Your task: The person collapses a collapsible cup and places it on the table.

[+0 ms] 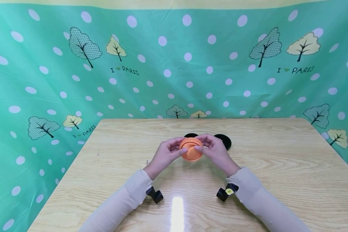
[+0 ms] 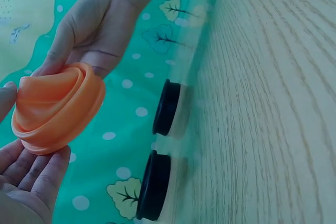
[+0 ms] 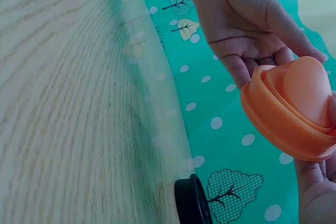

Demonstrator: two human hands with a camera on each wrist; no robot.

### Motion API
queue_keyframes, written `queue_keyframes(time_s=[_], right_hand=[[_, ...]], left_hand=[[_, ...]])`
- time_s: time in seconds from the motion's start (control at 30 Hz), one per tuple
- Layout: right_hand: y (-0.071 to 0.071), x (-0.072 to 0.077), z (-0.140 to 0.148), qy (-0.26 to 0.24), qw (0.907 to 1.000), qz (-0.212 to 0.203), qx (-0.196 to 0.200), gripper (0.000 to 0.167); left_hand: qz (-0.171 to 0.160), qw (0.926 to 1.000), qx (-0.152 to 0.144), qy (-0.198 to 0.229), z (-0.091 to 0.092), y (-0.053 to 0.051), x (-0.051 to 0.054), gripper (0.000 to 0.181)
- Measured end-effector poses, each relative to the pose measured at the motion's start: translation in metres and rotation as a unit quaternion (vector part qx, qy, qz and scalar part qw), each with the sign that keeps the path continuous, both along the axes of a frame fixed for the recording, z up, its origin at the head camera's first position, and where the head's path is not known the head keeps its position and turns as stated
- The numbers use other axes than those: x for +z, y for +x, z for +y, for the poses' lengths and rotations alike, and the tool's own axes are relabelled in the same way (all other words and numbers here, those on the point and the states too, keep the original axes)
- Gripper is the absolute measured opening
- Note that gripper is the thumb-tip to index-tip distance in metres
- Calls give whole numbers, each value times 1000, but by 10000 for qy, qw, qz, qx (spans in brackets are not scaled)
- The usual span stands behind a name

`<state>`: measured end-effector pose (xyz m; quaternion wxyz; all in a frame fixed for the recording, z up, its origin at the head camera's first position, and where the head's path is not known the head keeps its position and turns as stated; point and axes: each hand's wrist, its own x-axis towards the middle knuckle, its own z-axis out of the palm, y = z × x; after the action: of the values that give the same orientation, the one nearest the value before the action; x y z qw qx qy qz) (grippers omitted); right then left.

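Note:
A soft orange collapsible cup (image 1: 191,155), with ringed folds and a rumpled middle, is held above the table between both hands. My left hand (image 1: 166,154) pinches its left side, thumb on the near face and fingers behind the rim. On the other side, my right hand (image 1: 217,155) grips it the same way, thumb pressed into the middle. Both wrist views show the cup (image 2: 59,111) tilted, its folds (image 3: 275,111) pushed out of shape. Behind the hands, two black round lid-like pieces lie on the table, the right one (image 1: 225,141) more visible than the left one (image 1: 190,135).
The light wooden table (image 1: 278,180) reaches back to a green dotted curtain (image 1: 150,64) with printed trees. A wrist camera (image 1: 155,195) hangs under the left forearm and another (image 1: 224,194) under the right. Light glares on the tabletop near the front.

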<state>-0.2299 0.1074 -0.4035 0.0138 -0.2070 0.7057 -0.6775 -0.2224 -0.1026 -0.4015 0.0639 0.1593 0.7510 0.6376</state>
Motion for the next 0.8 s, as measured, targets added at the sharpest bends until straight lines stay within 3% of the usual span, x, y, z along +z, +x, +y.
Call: queue_keyframes(time_s=[0.47,0.7,0.8], right_hand=[[1,-1,-2,-127,9997,-150,159,30],[1,-2,-2,-116,9997,-66,203,30],[1,-1,-2,-35,9999,12,159,30]], left_hand=[[681,9969,162,-349,2,1,-2,39],[774,9949,182,-615,5,16,25,33],[876,9937,191,-673,5,17,27,32]])
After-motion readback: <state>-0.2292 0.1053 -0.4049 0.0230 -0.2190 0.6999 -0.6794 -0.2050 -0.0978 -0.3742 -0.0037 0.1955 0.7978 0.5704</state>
